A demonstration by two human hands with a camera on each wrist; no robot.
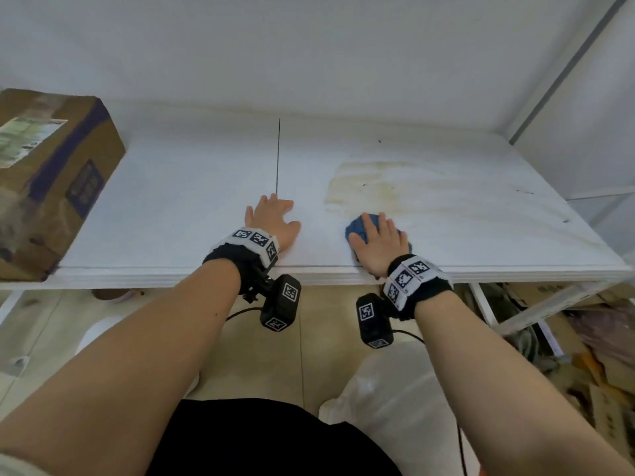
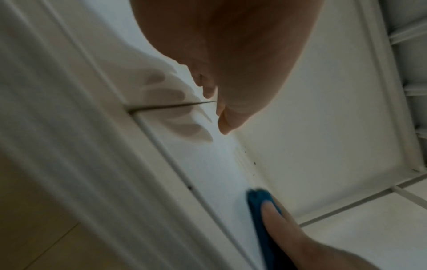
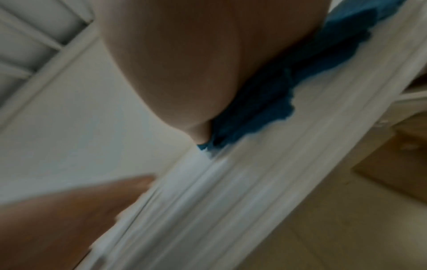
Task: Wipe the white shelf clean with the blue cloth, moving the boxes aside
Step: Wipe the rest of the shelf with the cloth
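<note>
The bunched blue fabric cloth [image 1: 357, 228] lies on the flat white shelf [image 1: 192, 201] near its front edge, just in front of a yellowish stain [image 1: 374, 187]. The right hand [image 1: 378, 243] presses it, grip flat with fingers extended. The left hand [image 1: 273, 218] rests open-palmed on the shelf. One taped brown cardboard box [image 1: 51, 176] sits at the left edge.

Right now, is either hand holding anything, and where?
Right hand presses flat on top of the bunched blue cloth. Left hand holds nothing, resting on the white shelf.
</note>
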